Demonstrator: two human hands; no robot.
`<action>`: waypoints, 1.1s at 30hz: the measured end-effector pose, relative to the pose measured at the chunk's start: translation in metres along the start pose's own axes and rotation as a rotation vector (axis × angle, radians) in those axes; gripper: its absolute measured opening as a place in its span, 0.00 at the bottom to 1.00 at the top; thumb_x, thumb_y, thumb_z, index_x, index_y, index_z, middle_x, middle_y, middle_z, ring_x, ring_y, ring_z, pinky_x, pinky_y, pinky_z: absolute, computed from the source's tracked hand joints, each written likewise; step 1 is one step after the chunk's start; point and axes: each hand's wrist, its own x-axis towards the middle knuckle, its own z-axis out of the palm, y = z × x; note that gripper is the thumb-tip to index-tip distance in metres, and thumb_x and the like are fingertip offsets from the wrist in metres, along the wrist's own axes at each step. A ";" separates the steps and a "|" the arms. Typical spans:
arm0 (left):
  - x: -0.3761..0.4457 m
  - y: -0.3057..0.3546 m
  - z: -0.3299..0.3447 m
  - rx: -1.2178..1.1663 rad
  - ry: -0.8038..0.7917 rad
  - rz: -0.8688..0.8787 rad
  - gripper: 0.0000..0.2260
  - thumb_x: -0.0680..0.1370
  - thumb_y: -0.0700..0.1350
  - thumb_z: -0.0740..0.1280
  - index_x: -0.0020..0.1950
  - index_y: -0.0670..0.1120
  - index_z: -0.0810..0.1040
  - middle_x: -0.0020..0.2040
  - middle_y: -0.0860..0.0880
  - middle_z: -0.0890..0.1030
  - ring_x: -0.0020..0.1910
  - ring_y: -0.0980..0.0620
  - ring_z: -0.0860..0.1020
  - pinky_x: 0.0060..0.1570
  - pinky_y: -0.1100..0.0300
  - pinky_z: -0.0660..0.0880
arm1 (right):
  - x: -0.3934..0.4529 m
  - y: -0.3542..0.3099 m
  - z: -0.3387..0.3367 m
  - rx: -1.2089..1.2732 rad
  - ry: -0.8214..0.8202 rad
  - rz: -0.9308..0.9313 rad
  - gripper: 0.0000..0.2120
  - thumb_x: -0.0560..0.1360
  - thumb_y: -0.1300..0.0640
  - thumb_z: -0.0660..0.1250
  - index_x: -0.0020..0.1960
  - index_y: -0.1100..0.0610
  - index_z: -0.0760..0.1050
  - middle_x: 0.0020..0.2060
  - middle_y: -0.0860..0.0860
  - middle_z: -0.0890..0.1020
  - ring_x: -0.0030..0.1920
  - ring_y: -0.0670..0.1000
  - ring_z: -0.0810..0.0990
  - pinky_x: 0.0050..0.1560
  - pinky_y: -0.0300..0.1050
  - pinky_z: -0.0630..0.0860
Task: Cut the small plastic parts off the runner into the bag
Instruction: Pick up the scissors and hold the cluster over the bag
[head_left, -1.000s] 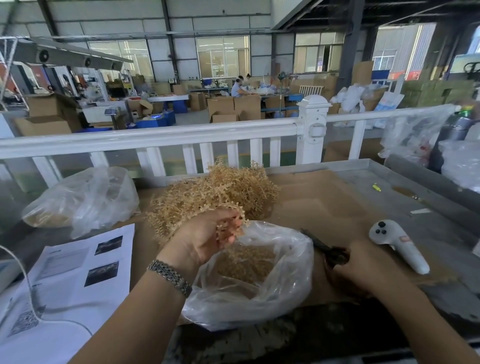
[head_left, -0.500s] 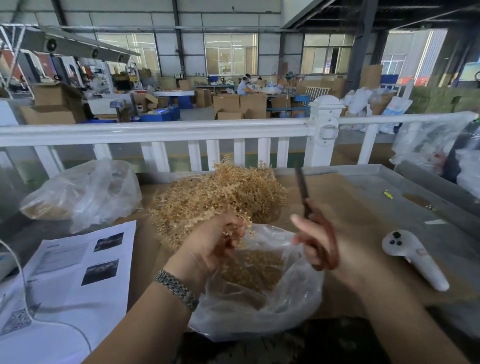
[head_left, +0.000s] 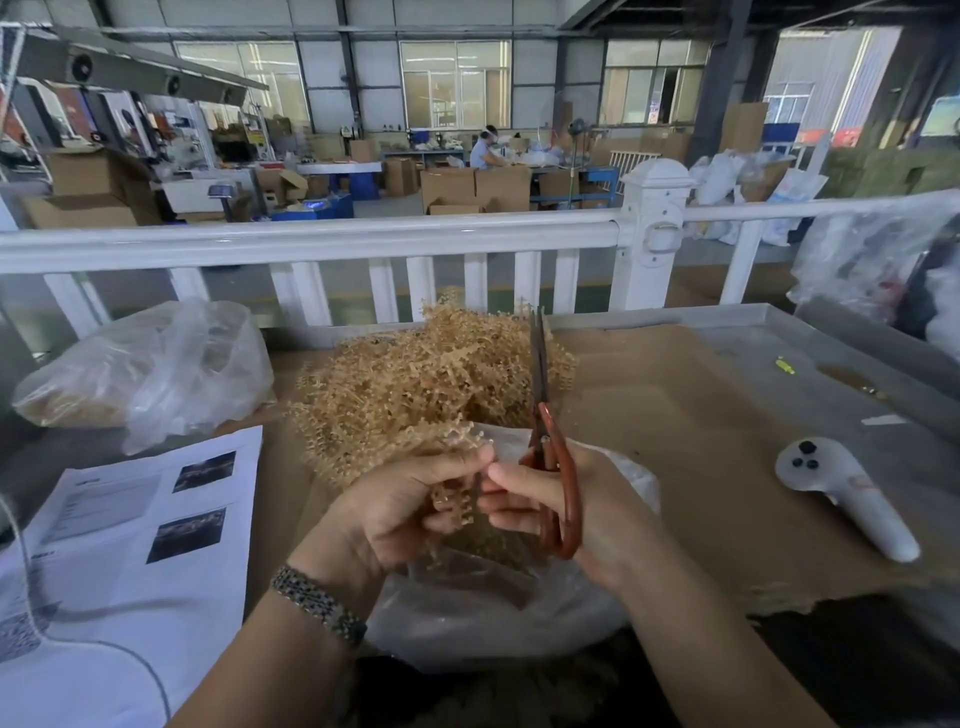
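Observation:
My left hand (head_left: 400, 512) grips a tan plastic runner (head_left: 454, 501) studded with small parts, holding it above the open clear bag (head_left: 498, 618). My right hand (head_left: 563, 512) holds red-handled scissors (head_left: 550, 457) with the blades pointing up and away, closed. The fingertips of both hands meet at the runner. Cut tan parts lie inside the bag, mostly hidden by my hands. Behind the bag, a big heap of tan runners (head_left: 431, 384) rests on the cardboard.
A second clear bag (head_left: 150, 369) with tan pieces lies at the left. Printed paper sheets (head_left: 119, 561) cover the near left. A white handheld controller (head_left: 841, 493) lies at the right on the cardboard sheet (head_left: 675, 415). A white railing (head_left: 363, 239) borders the table's far side.
My right hand picked the scissors up off the cardboard, raised them and brought them left until its fingers met my left hand at the runner. The view shifted slightly.

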 end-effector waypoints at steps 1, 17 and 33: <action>0.001 -0.003 0.000 0.002 0.024 0.013 0.07 0.73 0.42 0.71 0.37 0.41 0.78 0.28 0.50 0.74 0.23 0.57 0.65 0.23 0.63 0.52 | -0.002 0.004 -0.002 -0.006 0.022 0.002 0.21 0.71 0.67 0.77 0.60 0.70 0.73 0.39 0.60 0.89 0.42 0.60 0.89 0.39 0.49 0.87; -0.012 -0.006 0.016 -0.032 0.204 0.209 0.03 0.71 0.36 0.73 0.40 0.41 0.81 0.32 0.44 0.83 0.24 0.54 0.80 0.22 0.67 0.75 | -0.018 0.016 -0.002 0.061 0.142 -0.132 0.24 0.61 0.54 0.82 0.49 0.62 0.75 0.48 0.64 0.87 0.45 0.56 0.89 0.38 0.47 0.87; -0.004 -0.040 0.017 0.257 0.227 0.670 0.11 0.76 0.36 0.69 0.57 0.45 0.80 0.49 0.44 0.83 0.48 0.44 0.81 0.46 0.53 0.77 | -0.015 0.014 0.004 -0.045 0.219 -0.223 0.13 0.70 0.64 0.79 0.46 0.56 0.76 0.35 0.54 0.88 0.32 0.49 0.86 0.34 0.39 0.80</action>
